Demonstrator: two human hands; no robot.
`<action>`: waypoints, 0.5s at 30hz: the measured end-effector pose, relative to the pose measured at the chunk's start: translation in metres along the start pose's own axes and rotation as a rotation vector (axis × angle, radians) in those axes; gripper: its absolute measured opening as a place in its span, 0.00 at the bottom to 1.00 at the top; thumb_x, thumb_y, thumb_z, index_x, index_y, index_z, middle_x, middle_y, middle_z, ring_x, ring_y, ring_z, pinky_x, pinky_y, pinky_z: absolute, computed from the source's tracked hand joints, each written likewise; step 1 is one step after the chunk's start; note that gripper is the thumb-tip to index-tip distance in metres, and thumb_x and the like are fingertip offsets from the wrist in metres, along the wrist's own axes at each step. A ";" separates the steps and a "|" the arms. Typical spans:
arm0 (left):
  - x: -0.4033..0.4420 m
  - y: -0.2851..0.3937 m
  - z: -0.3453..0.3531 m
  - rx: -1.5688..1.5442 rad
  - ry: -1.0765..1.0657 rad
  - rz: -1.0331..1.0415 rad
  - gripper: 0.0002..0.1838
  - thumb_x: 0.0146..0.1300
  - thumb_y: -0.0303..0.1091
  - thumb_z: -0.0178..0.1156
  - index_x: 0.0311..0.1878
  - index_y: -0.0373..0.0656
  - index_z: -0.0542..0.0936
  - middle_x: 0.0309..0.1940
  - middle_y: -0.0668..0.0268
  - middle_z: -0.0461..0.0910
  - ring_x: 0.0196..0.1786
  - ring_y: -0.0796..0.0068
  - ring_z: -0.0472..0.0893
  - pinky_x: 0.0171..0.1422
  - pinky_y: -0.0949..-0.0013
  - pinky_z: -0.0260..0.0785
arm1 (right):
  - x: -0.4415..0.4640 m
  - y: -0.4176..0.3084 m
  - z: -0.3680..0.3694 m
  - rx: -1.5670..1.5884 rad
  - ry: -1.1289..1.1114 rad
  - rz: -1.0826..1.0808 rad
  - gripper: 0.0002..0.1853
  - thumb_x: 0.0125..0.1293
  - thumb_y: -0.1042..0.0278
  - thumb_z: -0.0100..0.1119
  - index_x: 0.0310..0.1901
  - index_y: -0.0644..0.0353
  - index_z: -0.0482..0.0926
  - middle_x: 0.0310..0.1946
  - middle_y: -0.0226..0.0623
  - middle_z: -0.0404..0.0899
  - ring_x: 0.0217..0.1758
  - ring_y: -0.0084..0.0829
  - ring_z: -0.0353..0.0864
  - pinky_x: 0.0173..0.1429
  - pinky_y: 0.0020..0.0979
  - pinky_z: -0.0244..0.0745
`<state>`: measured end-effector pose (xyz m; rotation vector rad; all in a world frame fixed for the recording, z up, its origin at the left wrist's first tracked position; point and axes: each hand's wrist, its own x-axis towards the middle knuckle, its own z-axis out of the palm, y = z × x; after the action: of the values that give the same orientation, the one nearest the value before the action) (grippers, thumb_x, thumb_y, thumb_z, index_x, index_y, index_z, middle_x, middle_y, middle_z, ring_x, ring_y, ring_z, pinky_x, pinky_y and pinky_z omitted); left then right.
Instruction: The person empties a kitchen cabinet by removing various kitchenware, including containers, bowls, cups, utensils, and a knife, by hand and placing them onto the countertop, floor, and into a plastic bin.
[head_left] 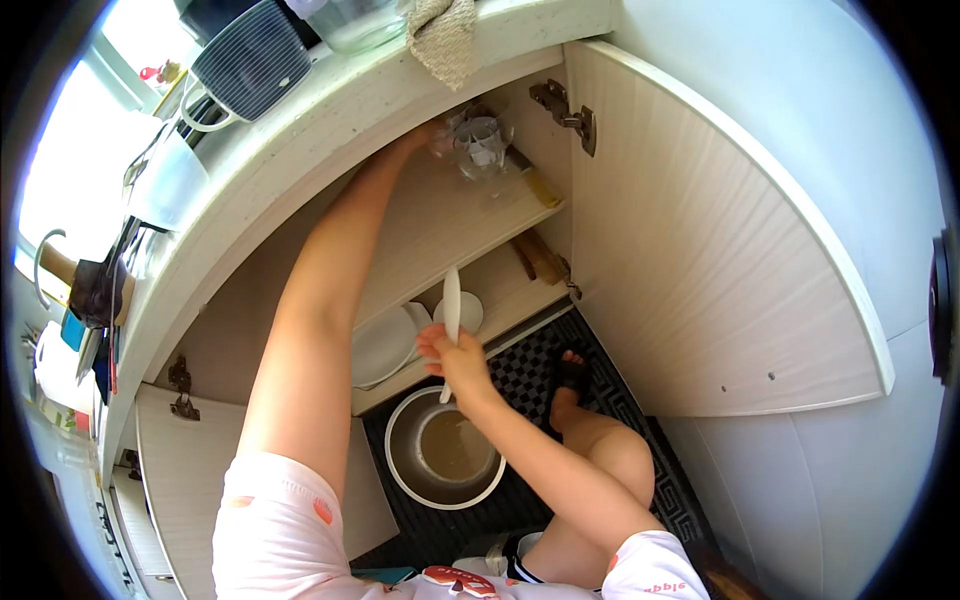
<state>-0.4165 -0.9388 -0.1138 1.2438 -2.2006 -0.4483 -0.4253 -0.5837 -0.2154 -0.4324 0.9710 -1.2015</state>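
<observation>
My right hand [458,362] is closed on a white plate [452,292], which is seen almost edge-on and held upright above a metal pot. My left hand [428,133] reaches deep onto the upper cabinet shelf [440,235], beside clear glassware [480,147]. Its fingers are blurred and partly hidden by the glass, so their grip does not show. On the lower shelf, behind my right hand, lie a large white plate [384,345] and a smaller white dish [470,312].
The metal pot [398,455], holding cloudy liquid, stands on a black patterned mat [515,365]. An open cabinet door [720,260] stands on the right. On the counter edge above are a dark striped mug [250,62] and a beige cloth [443,40].
</observation>
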 end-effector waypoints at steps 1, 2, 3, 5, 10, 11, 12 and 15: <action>0.003 -0.004 0.002 0.020 0.006 -0.002 0.10 0.60 0.31 0.55 0.44 0.43 0.77 0.44 0.63 0.78 0.48 0.70 0.75 0.52 0.67 0.67 | -0.002 0.003 0.003 0.000 0.004 0.049 0.10 0.69 0.67 0.44 0.44 0.60 0.74 0.39 0.33 0.79 0.42 0.22 0.77 0.43 0.25 0.72; 0.005 -0.009 0.002 0.038 0.017 -0.003 0.09 0.60 0.31 0.55 0.44 0.43 0.77 0.43 0.63 0.78 0.48 0.70 0.75 0.52 0.67 0.67 | -0.004 0.008 0.006 -0.012 -0.025 0.059 0.10 0.69 0.67 0.45 0.44 0.60 0.74 0.40 0.32 0.79 0.42 0.22 0.77 0.42 0.24 0.72; 0.008 -0.011 0.003 0.060 0.020 -0.005 0.09 0.60 0.31 0.56 0.43 0.43 0.77 0.43 0.63 0.78 0.47 0.70 0.75 0.51 0.67 0.67 | -0.008 0.012 0.010 -0.023 -0.054 0.071 0.10 0.69 0.66 0.45 0.44 0.60 0.74 0.40 0.32 0.79 0.42 0.21 0.77 0.42 0.24 0.72; 0.009 -0.017 0.005 0.097 0.025 -0.007 0.09 0.60 0.32 0.56 0.43 0.42 0.77 0.42 0.63 0.78 0.46 0.70 0.75 0.50 0.66 0.67 | -0.012 0.018 0.015 -0.060 -0.088 0.102 0.10 0.69 0.64 0.47 0.44 0.60 0.74 0.40 0.32 0.79 0.42 0.20 0.77 0.42 0.23 0.72; 0.007 -0.028 0.007 0.182 0.022 -0.007 0.08 0.60 0.32 0.56 0.41 0.42 0.76 0.39 0.63 0.78 0.43 0.70 0.75 0.47 0.66 0.68 | -0.015 0.022 0.019 -0.067 -0.114 0.115 0.11 0.70 0.64 0.47 0.45 0.60 0.74 0.40 0.32 0.79 0.41 0.21 0.77 0.42 0.23 0.72; 0.006 -0.029 0.008 0.200 0.019 -0.006 0.07 0.60 0.32 0.56 0.40 0.42 0.76 0.38 0.63 0.78 0.43 0.70 0.75 0.47 0.65 0.68 | -0.015 0.022 0.020 -0.062 -0.119 0.105 0.11 0.70 0.63 0.46 0.45 0.60 0.74 0.40 0.32 0.79 0.41 0.21 0.77 0.42 0.24 0.72; 0.006 -0.031 0.007 0.215 0.016 -0.004 0.07 0.60 0.32 0.56 0.40 0.42 0.76 0.38 0.63 0.78 0.42 0.70 0.75 0.46 0.65 0.68 | -0.015 0.023 0.022 -0.064 -0.115 0.109 0.11 0.70 0.63 0.46 0.45 0.60 0.74 0.40 0.32 0.79 0.41 0.21 0.77 0.42 0.24 0.72; 0.007 -0.035 0.006 0.258 0.012 -0.003 0.07 0.60 0.32 0.56 0.39 0.42 0.76 0.36 0.63 0.77 0.40 0.70 0.75 0.45 0.65 0.68 | -0.014 0.023 0.028 -0.066 -0.115 0.109 0.11 0.70 0.63 0.46 0.44 0.59 0.74 0.40 0.32 0.79 0.41 0.21 0.77 0.42 0.24 0.72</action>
<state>-0.4000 -0.9628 -0.1354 1.3765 -2.3008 -0.1600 -0.3893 -0.5689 -0.2115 -0.4901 0.9251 -1.0375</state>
